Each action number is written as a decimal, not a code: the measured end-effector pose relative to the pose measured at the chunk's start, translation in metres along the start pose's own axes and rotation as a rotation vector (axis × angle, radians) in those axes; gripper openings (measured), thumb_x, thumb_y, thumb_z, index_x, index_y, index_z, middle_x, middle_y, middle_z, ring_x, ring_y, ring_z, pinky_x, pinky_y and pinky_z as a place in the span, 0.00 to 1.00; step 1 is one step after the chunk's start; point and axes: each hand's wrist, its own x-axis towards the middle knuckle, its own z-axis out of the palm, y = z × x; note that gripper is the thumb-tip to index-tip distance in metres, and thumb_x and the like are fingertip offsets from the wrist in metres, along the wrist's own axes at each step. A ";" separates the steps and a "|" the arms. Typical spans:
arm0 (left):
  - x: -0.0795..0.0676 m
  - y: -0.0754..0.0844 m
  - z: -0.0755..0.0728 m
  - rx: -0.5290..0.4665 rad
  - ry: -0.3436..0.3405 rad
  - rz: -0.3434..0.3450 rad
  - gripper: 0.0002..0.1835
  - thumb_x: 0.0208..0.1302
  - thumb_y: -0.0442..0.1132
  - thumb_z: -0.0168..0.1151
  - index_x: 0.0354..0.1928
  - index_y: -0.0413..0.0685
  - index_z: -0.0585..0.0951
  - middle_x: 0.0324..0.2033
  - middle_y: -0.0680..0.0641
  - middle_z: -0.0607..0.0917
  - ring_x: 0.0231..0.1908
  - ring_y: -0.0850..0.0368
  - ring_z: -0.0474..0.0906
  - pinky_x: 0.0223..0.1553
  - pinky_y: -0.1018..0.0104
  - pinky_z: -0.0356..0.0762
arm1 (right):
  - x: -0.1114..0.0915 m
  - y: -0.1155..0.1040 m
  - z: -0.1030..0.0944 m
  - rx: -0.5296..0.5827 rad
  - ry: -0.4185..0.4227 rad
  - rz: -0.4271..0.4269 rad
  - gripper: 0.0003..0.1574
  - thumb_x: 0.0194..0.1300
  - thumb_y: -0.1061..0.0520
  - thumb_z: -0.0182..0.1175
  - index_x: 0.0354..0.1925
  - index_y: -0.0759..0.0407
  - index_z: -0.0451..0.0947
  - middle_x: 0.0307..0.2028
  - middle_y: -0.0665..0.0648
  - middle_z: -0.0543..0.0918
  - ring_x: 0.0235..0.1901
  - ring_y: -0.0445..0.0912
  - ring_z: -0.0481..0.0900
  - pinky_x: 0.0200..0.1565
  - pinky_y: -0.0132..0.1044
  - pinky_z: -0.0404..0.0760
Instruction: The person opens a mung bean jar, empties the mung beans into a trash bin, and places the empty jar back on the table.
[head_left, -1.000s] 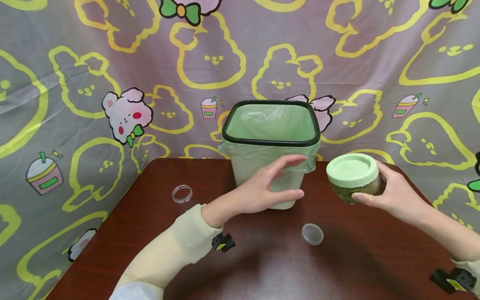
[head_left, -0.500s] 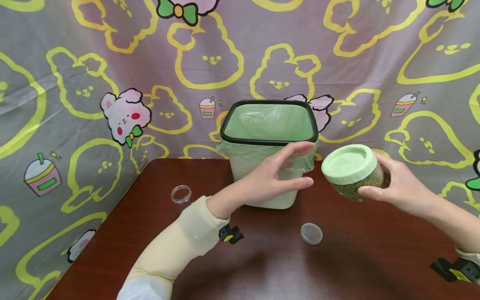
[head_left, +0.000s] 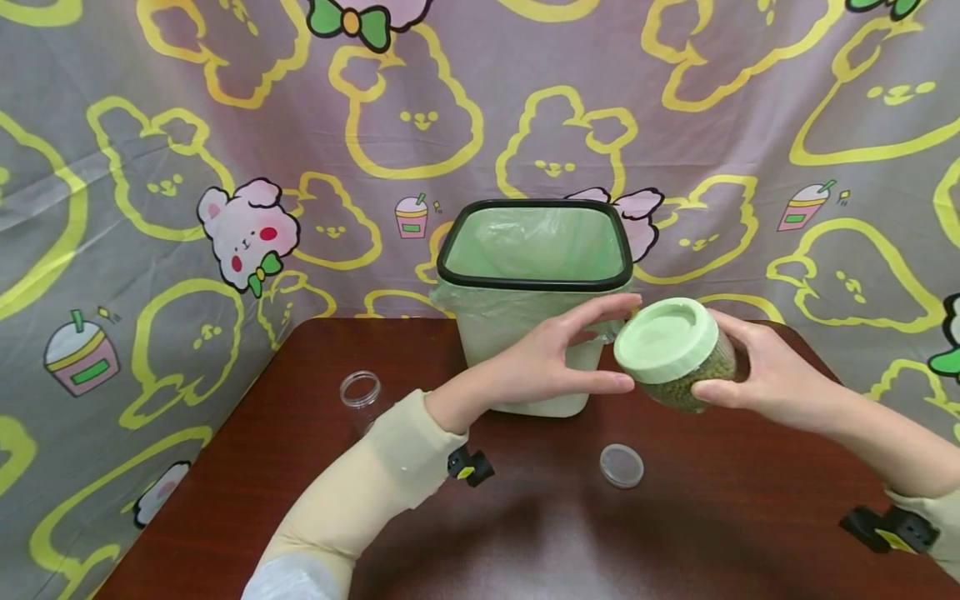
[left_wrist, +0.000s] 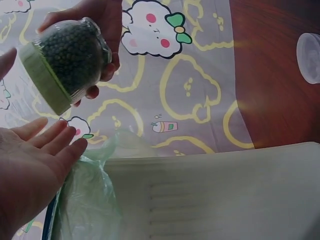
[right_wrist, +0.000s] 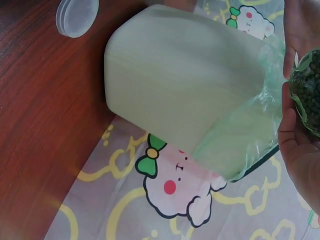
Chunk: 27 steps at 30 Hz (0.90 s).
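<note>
In the head view my right hand (head_left: 776, 371) grips a clear jar (head_left: 693, 387) of small green beans, raised above the table and tilted to the left. A pale green lid (head_left: 666, 340) covers its top. My left hand (head_left: 551, 358) is stretched beside the lid, fingers and thumb spread apart; whether they touch it I cannot tell. Small round green beans show through the jar (left_wrist: 72, 57) in the left wrist view, with the left hand (left_wrist: 37, 170) below the lid (left_wrist: 45, 82). Only part of the jar (right_wrist: 309, 92) appears at the right wrist view's edge.
A pale bin (head_left: 525, 333) with a black rim and green plastic liner stands at the table's back, behind my left hand. An uncovered clear jar (head_left: 362, 392) stands at left, partly hidden by my sleeve. A clear round lid (head_left: 622, 466) lies on the brown table (head_left: 555, 533).
The jar first rose and tilted, then moved left and slightly down toward my left hand. My left hand has shifted slightly right, so the gap between hand and lid has narrowed.
</note>
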 end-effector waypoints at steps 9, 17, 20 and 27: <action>0.000 -0.002 0.003 -0.022 0.006 0.049 0.42 0.55 0.37 0.73 0.71 0.48 0.64 0.65 0.57 0.69 0.62 0.72 0.64 0.62 0.70 0.63 | 0.006 -0.005 0.005 0.001 -0.070 -0.035 0.43 0.44 0.64 0.74 0.59 0.67 0.70 0.41 0.46 0.79 0.39 0.38 0.75 0.39 0.27 0.74; -0.001 -0.002 0.006 -0.059 0.020 0.068 0.42 0.53 0.33 0.74 0.70 0.45 0.66 0.64 0.53 0.71 0.59 0.70 0.69 0.61 0.72 0.64 | 0.009 -0.008 0.008 0.081 -0.147 -0.079 0.39 0.48 0.63 0.71 0.59 0.65 0.70 0.41 0.49 0.79 0.38 0.41 0.76 0.37 0.31 0.77; -0.003 -0.003 0.007 -0.068 0.029 0.078 0.41 0.54 0.32 0.74 0.70 0.43 0.66 0.65 0.50 0.72 0.60 0.70 0.69 0.61 0.72 0.64 | 0.010 -0.010 0.009 0.096 -0.162 -0.083 0.37 0.49 0.64 0.69 0.58 0.65 0.70 0.40 0.49 0.80 0.38 0.41 0.77 0.37 0.31 0.77; -0.006 -0.005 0.013 -0.029 0.112 0.097 0.39 0.52 0.32 0.75 0.66 0.38 0.69 0.63 0.44 0.74 0.58 0.69 0.71 0.59 0.72 0.67 | 0.012 -0.015 0.012 0.075 -0.174 -0.085 0.35 0.51 0.64 0.70 0.58 0.63 0.70 0.40 0.50 0.80 0.38 0.42 0.77 0.38 0.32 0.77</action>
